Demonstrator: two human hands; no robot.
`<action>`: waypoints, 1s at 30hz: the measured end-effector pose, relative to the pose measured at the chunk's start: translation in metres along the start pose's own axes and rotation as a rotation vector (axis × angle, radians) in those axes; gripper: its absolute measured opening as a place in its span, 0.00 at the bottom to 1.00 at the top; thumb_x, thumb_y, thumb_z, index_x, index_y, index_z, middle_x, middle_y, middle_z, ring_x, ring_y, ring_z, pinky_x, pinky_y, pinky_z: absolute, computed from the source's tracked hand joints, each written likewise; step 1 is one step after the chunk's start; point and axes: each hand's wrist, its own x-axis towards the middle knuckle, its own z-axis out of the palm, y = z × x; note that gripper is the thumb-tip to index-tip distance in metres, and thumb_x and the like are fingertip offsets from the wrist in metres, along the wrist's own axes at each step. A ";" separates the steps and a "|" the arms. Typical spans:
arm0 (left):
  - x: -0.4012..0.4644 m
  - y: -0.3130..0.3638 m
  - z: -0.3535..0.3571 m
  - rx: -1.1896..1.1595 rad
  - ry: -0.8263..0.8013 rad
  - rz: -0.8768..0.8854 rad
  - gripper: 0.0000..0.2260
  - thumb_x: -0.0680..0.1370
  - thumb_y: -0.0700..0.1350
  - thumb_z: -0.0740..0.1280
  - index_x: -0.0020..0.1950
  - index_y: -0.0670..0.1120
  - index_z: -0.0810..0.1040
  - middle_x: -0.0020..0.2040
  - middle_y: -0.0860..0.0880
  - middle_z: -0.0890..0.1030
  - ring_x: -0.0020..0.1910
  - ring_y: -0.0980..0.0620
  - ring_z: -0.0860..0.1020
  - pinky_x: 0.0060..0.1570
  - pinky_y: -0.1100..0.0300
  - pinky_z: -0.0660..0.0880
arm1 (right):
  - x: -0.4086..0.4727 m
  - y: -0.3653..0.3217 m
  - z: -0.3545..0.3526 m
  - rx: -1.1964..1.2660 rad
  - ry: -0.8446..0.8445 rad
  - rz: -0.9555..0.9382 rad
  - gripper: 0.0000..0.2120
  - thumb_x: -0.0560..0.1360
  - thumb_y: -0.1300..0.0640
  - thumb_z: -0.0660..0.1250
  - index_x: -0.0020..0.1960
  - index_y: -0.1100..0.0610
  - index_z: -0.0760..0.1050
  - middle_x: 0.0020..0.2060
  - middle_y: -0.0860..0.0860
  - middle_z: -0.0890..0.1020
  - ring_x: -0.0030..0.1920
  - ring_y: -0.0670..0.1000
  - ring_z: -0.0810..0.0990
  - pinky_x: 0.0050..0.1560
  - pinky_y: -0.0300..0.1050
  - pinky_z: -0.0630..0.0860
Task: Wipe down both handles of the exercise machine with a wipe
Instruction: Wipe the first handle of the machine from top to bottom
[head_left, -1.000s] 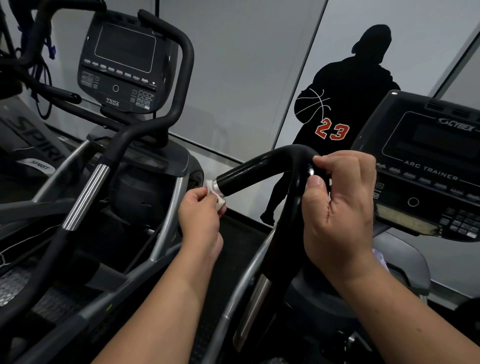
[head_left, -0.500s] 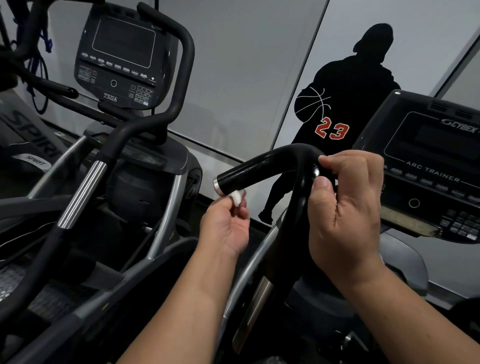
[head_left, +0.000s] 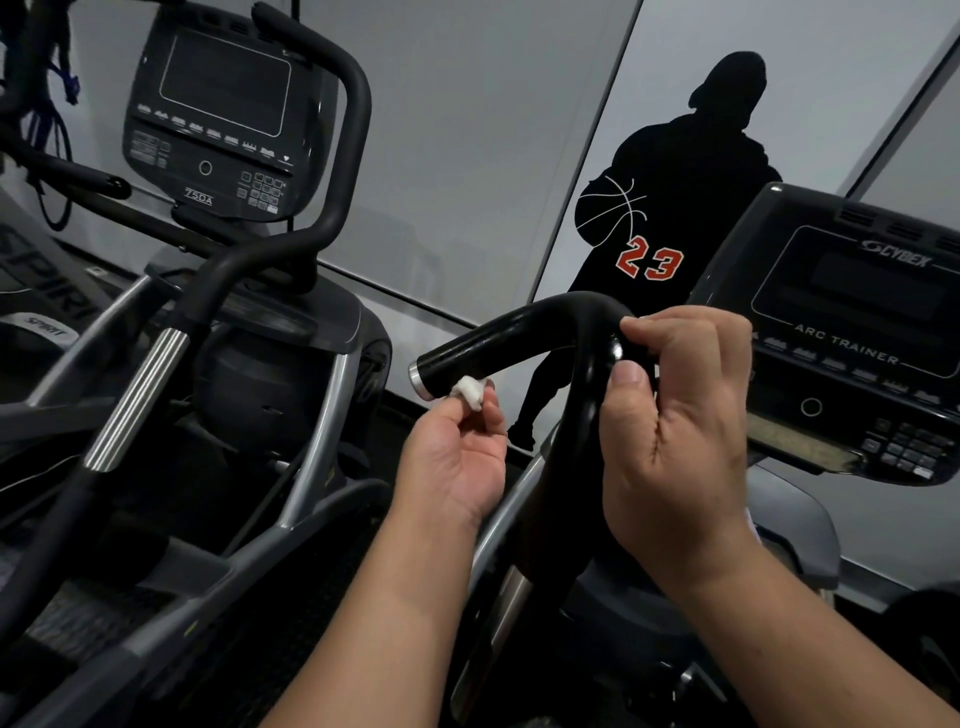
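Ok so closest to me are both forearms coming up from the bottom, and I'm using the black curved handle (head_left: 540, 332) of the Cybex Arc Trainer as my reference for everything. My left hand (head_left: 457, 457) sits just under the handle's free end, palm up, fingers (head_left: 457, 415) pinched tight on a small balled-up white wipe (head_left: 471, 391). The wipe is pressed right up against the underside of the grip, just beside the silver end cap (head_left: 418, 375). My right hand (head_left: 675, 436) is at the bend of the handle, where it turns downward, fingers curled over the top and thumb on the near side, so it's gripping the bar there.

Right of the handle and a bit farther back is the Arc Trainer console (head_left: 852, 332), screen dark, keypad low on its face. Left of the handle there's a second machine with its own black handle (head_left: 291, 228) and a ribbed silver sleeve, plus a console marked 750A (head_left: 218, 119). Behind the handle, on the grey wall, is a black silhouette of a basketball player (head_left: 691, 187) with a red 23.
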 end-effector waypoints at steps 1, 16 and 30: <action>0.000 0.000 -0.001 0.000 -0.009 -0.009 0.10 0.81 0.31 0.63 0.60 0.38 0.76 0.50 0.40 0.80 0.39 0.51 0.80 0.27 0.67 0.77 | 0.000 0.000 0.000 0.004 0.004 -0.001 0.13 0.75 0.55 0.57 0.52 0.62 0.74 0.52 0.51 0.69 0.54 0.55 0.71 0.55 0.45 0.70; 0.003 -0.012 0.018 0.100 -0.037 -0.092 0.11 0.70 0.26 0.60 0.43 0.40 0.76 0.38 0.46 0.79 0.24 0.57 0.73 0.23 0.68 0.69 | 0.000 0.002 0.001 0.005 0.008 -0.011 0.14 0.74 0.55 0.57 0.53 0.63 0.74 0.52 0.52 0.69 0.54 0.55 0.71 0.56 0.43 0.69; 0.021 -0.021 0.033 0.199 -0.081 -0.161 0.13 0.75 0.31 0.55 0.33 0.42 0.71 0.28 0.47 0.73 0.31 0.54 0.68 0.37 0.63 0.66 | 0.001 0.001 0.002 0.012 0.006 0.005 0.14 0.74 0.55 0.57 0.53 0.63 0.74 0.52 0.51 0.68 0.54 0.56 0.71 0.56 0.45 0.70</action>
